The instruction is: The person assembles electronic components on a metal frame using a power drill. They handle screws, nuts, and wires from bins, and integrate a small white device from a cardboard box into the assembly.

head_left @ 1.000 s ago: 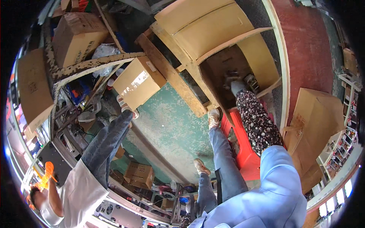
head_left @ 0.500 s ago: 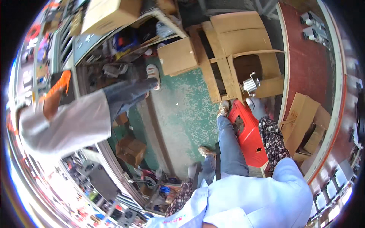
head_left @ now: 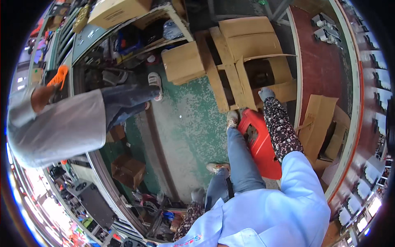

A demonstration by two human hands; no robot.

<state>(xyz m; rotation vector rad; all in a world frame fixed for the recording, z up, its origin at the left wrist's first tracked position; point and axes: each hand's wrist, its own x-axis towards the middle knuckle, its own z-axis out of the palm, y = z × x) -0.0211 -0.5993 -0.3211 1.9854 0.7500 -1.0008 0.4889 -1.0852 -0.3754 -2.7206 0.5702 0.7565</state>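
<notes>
My right hand (head_left: 267,94), in a grey glove, stretches forward over the near edge of an open cardboard box (head_left: 283,91). It looks compact, and its fingers are too small to make out; nothing shows in it. Inside the box lies a dark area whose contents I cannot make out. Low beside my left thigh hangs my left hand (head_left: 198,194), also gloved in grey, its fingers unclear. A red plastic stool (head_left: 266,154) stands under my right forearm, next to my right leg.
Another person (head_left: 61,123) stands at the left by a bench. A wooden pallet (head_left: 218,84) lies beneath the open box, with a closed carton (head_left: 184,61) to its left. Flattened cardboard (head_left: 317,123) and a red-topped bench (head_left: 314,70) are at the right.
The silver finned metal part that was in front of my right hand has gone from sight. My right arm has reached farther forward over the box. The view has shifted slightly.
</notes>
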